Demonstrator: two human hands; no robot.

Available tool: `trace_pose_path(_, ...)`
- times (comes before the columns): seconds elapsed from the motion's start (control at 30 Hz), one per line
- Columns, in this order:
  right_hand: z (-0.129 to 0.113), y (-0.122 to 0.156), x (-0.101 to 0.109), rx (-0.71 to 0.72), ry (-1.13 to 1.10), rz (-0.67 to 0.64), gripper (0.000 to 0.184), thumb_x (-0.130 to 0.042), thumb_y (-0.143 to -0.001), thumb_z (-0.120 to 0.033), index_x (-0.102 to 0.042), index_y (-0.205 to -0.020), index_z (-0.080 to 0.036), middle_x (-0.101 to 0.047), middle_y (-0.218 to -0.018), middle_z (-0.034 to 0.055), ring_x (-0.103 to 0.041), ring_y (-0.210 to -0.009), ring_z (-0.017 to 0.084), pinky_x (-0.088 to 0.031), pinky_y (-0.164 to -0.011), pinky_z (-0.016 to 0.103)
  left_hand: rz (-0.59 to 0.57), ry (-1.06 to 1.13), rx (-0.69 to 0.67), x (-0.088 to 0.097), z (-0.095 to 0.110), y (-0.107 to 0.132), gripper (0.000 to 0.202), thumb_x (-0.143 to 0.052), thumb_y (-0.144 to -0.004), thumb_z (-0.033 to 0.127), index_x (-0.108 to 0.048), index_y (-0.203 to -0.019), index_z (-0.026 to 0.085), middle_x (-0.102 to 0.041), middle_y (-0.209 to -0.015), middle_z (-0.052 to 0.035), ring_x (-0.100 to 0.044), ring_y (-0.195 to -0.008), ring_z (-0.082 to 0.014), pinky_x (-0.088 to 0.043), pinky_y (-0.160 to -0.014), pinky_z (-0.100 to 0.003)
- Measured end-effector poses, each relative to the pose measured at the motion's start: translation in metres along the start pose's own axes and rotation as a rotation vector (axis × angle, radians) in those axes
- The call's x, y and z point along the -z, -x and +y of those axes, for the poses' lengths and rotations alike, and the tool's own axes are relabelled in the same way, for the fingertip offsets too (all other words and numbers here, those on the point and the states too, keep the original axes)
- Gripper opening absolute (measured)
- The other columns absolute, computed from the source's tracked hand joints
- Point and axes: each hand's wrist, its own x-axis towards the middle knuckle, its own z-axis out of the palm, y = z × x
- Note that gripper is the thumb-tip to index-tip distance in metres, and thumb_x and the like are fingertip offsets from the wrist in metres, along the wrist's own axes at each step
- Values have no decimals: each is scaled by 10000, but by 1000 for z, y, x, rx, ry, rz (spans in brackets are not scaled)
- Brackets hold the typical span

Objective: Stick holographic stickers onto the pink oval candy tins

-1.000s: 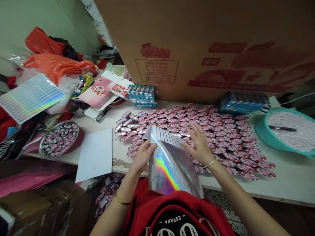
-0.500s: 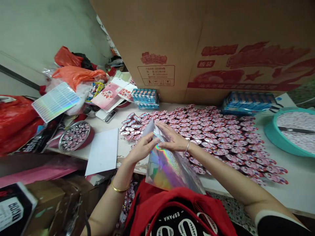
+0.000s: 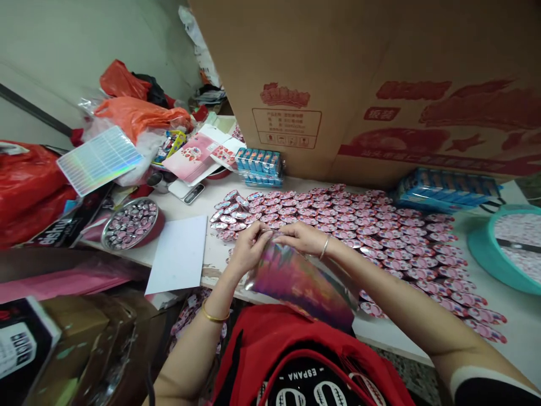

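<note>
A shiny holographic sticker sheet [image 3: 302,282] lies tilted between my lap and the table edge. My left hand [image 3: 249,251] pinches its top left corner, fingers closed on it. My right hand [image 3: 301,237] has its fingertips closed on the sheet's top edge, right beside the left hand. Behind both hands, several pink foil-lidded cups [image 3: 359,225] lie in rows on the white table [image 3: 519,307].
A white card [image 3: 180,254] hangs over the table's near edge at left. A metal bowl [image 3: 131,224] of more cups, another holographic sheet [image 3: 99,159], red bags, blue packs [image 3: 260,165] and a teal basin [image 3: 492,259] surround the work. A large cardboard box [image 3: 380,84] stands behind.
My right hand came from the sheet's right side to its top edge beside the left hand. The sheet tipped flatter and lower, now showing purple and pink instead of a bright rainbow.
</note>
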Motion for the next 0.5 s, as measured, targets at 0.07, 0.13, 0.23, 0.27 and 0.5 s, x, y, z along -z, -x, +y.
trace_pose_path(0.07,8,-4,8,-51,-9,-82,522,-538,-818,-657,-531,-629,-170,-416,-583,-40,-366,-593,101,-259,-558,232,90,63,72,-7,-20,1,215,-552,-883,373,-507,-779,190,-480,-696,32,-446,-660,-106,-362,-623,-228)
trace_pose_path(0.13,22,-6,14,-100,-39,-166,516,-564,-785,-673,-580,-695,-165,-476,-629,-32,-400,-611,108,-288,-563,229,179,122,145,-13,-42,4,239,-551,-875,396,-477,-770,195,-434,-676,43,-418,-636,-100,-346,-595,-219)
trace_pose_path(0.23,47,-9,15,-178,-65,-243,519,-594,-751,-677,-617,-767,-158,-523,-669,-26,-423,-619,114,-316,-571,232,220,147,199,-17,-70,8,253,-559,-864,416,-470,-768,198,-415,-667,49,-415,-622,-96,-350,-591,-212)
trace_pose_path(0.27,56,-10,12,-198,-55,-248,520,-603,-740,-676,-615,-748,-156,-519,-657,-25,-420,-614,114,-315,-570,234,211,136,209,-17,-78,10,250,-557,-865,419,-479,-776,198,-424,-666,49,-422,-618,-96,-355,-591,-213)
trace_pose_path(0.5,89,-24,-14,-206,43,-216,397,-586,-826,-512,-625,-660,-154,-523,-598,-12,-422,-599,118,-307,-597,244,188,-242,97,-20,-92,3,447,-632,-823,458,-551,-1181,202,-638,-1100,-93,-578,-1015,-215,-428,-897,-356)
